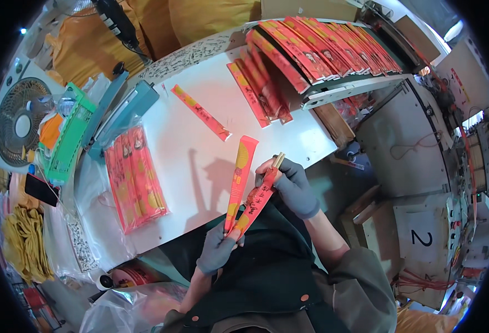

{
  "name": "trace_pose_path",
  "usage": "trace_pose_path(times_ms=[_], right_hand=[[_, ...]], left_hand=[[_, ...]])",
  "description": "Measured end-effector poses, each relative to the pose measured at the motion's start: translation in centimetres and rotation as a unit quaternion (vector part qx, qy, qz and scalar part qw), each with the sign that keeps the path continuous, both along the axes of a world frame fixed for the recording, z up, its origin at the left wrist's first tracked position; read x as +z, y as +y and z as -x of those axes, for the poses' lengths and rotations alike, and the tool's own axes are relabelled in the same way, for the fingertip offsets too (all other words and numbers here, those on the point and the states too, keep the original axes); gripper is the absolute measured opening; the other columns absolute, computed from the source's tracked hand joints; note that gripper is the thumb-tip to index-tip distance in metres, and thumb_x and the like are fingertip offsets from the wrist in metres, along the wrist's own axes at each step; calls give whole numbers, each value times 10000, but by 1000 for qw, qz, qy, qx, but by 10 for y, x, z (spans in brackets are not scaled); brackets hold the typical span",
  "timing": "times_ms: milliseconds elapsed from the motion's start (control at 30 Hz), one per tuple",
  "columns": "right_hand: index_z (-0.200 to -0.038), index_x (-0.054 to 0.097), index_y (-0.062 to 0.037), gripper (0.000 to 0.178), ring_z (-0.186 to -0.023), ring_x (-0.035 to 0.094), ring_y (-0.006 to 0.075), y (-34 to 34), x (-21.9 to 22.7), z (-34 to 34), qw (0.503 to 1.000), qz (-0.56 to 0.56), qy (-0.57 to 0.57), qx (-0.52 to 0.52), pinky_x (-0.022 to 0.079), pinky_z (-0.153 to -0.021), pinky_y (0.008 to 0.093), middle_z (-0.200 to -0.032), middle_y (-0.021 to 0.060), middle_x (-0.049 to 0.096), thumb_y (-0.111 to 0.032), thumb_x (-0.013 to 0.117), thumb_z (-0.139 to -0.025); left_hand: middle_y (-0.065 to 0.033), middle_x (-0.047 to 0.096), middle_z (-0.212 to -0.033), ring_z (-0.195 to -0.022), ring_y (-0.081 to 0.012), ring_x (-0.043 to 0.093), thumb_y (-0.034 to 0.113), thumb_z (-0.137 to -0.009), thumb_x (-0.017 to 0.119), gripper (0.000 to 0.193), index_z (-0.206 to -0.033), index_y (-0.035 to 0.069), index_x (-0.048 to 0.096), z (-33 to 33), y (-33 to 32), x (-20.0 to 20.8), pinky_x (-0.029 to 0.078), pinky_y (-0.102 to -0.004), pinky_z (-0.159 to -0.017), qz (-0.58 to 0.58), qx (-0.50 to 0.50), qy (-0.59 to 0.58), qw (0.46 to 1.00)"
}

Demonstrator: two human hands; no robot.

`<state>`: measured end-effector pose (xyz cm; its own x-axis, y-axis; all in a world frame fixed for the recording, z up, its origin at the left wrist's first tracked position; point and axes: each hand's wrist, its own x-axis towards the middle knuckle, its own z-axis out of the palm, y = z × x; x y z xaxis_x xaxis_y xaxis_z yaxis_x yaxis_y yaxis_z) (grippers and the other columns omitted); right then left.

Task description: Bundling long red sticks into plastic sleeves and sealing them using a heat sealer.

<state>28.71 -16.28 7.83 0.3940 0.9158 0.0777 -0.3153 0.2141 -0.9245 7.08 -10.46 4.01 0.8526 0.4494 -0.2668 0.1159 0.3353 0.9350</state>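
Note:
My left hand, in a grey glove with bare fingertips, pinches the lower ends of two red and yellow paper sleeves. One flat sleeve points up and away from me. The other, a chopstick sleeve, slants to the right, its upper part crumpled. Bare wooden chopsticks stick out of its top end. My right hand, gloved the same way, is closed around that end, fingers and thumb pressed on the sleeve and chopsticks. A single red sleeve lies on the white table beyond my hands.
Several red sleeves lie loosely at the table's far side, beside a long row of sleeves on a machine feeder. A clear-bagged bundle of sleeves rests at left, near a blue-grey sealer, a green basket and a fan.

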Motion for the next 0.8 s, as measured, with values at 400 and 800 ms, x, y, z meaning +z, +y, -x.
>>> trace_pose_path(times_ms=[400,800], right_hand=[[-846,529,-92,191,-559,412,49,-7,34,-70,969,49,-144,-196,337,-525,209,-660,-47,451,-273,558,-899],[-807,421,-113,303,-427,317,106,14,8,-3,962,-45,260,73,286,-435,245,-578,-2,355,-388,478,-921]], left_hand=[[-24,546,-684,-628,-82,515,139,-921,474,182,-982,-17,547,9,17,18,422,-235,-599,-131,-19,69,989],[11,390,-529,-414,-60,321,434,-971,335,461,-791,41,495,13,3,11,291,-222,-408,263,-176,-118,941]])
